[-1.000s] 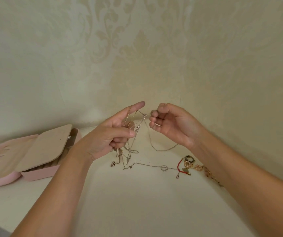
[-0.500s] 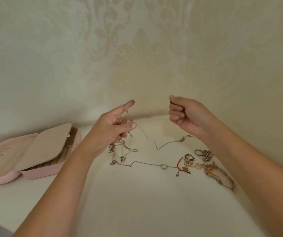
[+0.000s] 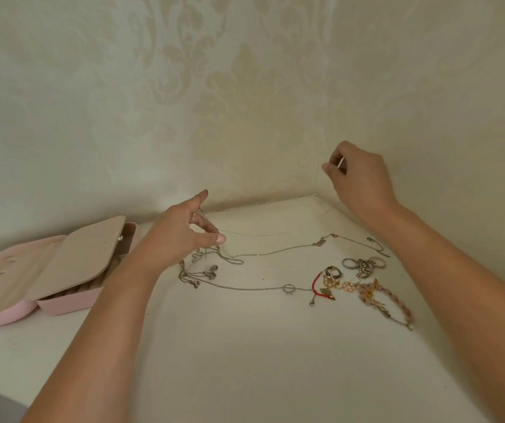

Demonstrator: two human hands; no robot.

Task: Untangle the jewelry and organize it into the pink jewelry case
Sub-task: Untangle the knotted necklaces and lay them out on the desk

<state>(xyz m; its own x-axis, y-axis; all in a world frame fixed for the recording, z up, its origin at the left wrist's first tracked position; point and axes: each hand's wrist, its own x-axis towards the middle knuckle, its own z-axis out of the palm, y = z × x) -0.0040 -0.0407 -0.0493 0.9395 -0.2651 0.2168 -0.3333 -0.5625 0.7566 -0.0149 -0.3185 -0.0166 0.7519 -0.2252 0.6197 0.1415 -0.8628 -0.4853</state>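
1. While the left hand (image 3: 181, 236) pinches the tangled chains (image 3: 205, 271), the right hand (image 3: 362, 178), fingers curled, pinches a thin chain (image 3: 257, 234) at two o'clock.
2. The pink case (image 3: 65, 303) lies open at nine o'clock of the tangle.
3. Rings (image 3: 362, 264) and bracelets (image 3: 379, 296) lie at three o'clock.

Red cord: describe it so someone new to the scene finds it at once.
On the white table, find the jewelry heap at the right. The cord curves along the heap's left edge. It alone is red; its neighbours are metal or pink beads.
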